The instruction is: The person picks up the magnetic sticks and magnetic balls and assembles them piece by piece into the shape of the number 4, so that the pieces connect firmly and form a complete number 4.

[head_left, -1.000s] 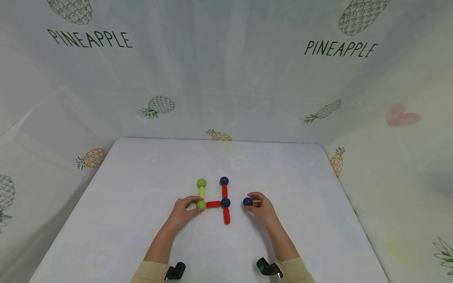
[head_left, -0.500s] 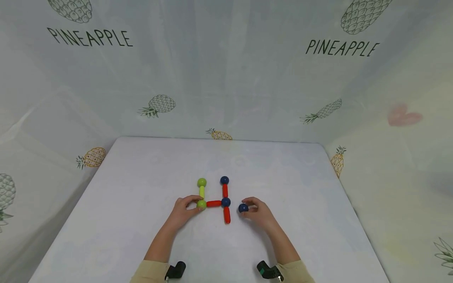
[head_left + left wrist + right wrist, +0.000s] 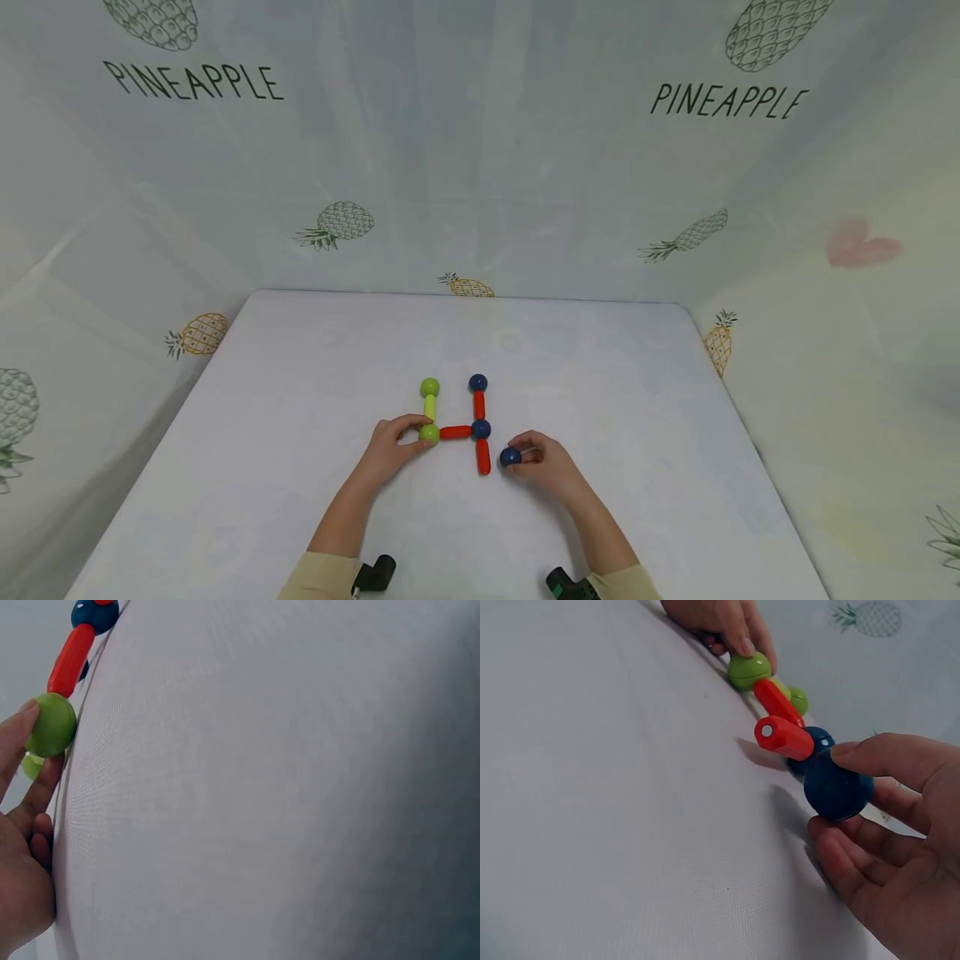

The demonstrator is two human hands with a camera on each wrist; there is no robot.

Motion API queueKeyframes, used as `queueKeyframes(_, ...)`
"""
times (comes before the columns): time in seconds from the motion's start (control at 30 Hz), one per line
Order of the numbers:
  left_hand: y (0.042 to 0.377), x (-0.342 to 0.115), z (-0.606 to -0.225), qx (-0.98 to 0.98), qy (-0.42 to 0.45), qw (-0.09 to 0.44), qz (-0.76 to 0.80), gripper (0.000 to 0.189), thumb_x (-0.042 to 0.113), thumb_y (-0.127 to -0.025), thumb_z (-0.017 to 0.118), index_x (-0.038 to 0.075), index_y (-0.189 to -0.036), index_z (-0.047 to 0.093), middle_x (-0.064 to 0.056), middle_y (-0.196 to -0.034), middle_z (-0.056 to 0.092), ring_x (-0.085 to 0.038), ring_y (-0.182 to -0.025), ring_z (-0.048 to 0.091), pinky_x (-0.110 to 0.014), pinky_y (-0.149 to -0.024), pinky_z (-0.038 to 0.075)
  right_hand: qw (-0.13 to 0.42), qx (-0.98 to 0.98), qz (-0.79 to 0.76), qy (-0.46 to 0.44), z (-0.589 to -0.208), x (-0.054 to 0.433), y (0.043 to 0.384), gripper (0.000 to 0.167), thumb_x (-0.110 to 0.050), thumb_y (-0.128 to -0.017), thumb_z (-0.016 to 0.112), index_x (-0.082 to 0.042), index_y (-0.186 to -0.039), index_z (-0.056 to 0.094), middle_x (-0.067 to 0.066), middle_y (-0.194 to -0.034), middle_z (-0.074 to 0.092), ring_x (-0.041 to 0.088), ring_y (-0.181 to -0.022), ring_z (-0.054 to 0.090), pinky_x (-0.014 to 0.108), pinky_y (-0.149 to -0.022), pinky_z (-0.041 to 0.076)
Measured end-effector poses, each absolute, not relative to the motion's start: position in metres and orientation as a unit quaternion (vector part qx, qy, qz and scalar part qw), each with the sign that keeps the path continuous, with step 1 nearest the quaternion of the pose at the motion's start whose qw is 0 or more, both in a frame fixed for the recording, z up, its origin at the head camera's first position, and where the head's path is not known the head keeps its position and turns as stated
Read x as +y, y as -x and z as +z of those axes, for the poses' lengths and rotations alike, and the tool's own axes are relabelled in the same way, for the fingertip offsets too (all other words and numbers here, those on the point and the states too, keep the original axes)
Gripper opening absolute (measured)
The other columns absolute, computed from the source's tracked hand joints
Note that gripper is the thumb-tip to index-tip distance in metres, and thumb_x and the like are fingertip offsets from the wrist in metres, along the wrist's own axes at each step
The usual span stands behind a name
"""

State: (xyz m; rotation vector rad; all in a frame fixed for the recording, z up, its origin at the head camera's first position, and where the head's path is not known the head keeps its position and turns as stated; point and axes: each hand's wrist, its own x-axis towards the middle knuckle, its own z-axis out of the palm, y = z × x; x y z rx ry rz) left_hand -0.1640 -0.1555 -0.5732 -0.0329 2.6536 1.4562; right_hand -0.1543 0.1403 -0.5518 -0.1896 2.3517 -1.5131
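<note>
On the table lies a joined figure of balls and rods. My left hand (image 3: 390, 446) pinches its near green ball (image 3: 429, 434) between thumb and fingers. A light green rod (image 3: 430, 407) leads from there to a far green ball (image 3: 430, 387). One red rod (image 3: 455, 432) links the near green ball to a blue ball (image 3: 481, 429). From that ball a red rod (image 3: 479, 406) runs to a far blue ball (image 3: 477, 382), and another red rod (image 3: 483, 457) points toward me with a bare end. My right hand (image 3: 549, 467) pinches a loose blue ball (image 3: 838, 787), just right of that bare-ended rod.
The white table (image 3: 300, 358) reaches well past the figure on both sides. Behind it and at the sides hangs a pale cloth (image 3: 480, 150) printed with pineapples. A black device (image 3: 373, 575) sits at the left wrist and a similar one (image 3: 572, 585) at the right.
My right hand has brought the loose blue ball toward me and to the left, nearer the bare end of the red rod. The left hand stays on the green ball.
</note>
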Motion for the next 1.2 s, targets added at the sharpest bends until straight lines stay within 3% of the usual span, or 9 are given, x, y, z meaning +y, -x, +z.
queueKeyframes(0.2, 0.164, -0.157, -0.576, 0.879, 0.006, 0.053, 0.474, 0.029, 0.019, -0.083, 0.078, 0.022, -0.112, 0.071, 0.006, -0.105, 0.062, -0.021, -0.105, 0.046, -0.045, -0.091, 0.043, 0.174, 0.834, -0.516, 0.088, -0.552, 0.139, 0.149, 0.03, -0.011, -0.08, 0.078, -0.004, -0.106, 0.066, 0.0, -0.084, 0.063, 0.017, -0.077, 0.057, 0.031, -0.069, 0.047)
queueKeyframes(0.53, 0.164, -0.156, -0.574, 0.879, 0.014, 0.061, 0.473, 0.03, 0.019, -0.083, 0.079, 0.024, -0.111, 0.071, 0.007, -0.104, 0.061, -0.02, -0.103, 0.045, -0.042, -0.088, 0.042, 0.186, 0.828, -0.522, 0.09, -0.553, 0.135, 0.141, 0.028, -0.013, -0.079, 0.08, -0.004, -0.103, 0.067, 0.0, -0.089, 0.066, 0.017, -0.083, 0.061, 0.033, -0.074, 0.051)
queueKeyframes(1.2, 0.165, -0.157, -0.572, 0.875, 0.012, 0.062, 0.48, 0.03, 0.017, -0.084, 0.078, 0.023, -0.112, 0.071, 0.006, -0.105, 0.062, -0.02, -0.105, 0.045, -0.044, -0.091, 0.042, 0.188, 0.834, -0.504, 0.119, -0.554, 0.125, 0.136, 0.029, -0.008, -0.072, 0.086, -0.006, -0.094, 0.068, -0.001, -0.08, 0.061, 0.017, -0.075, 0.055, 0.025, -0.067, 0.049)
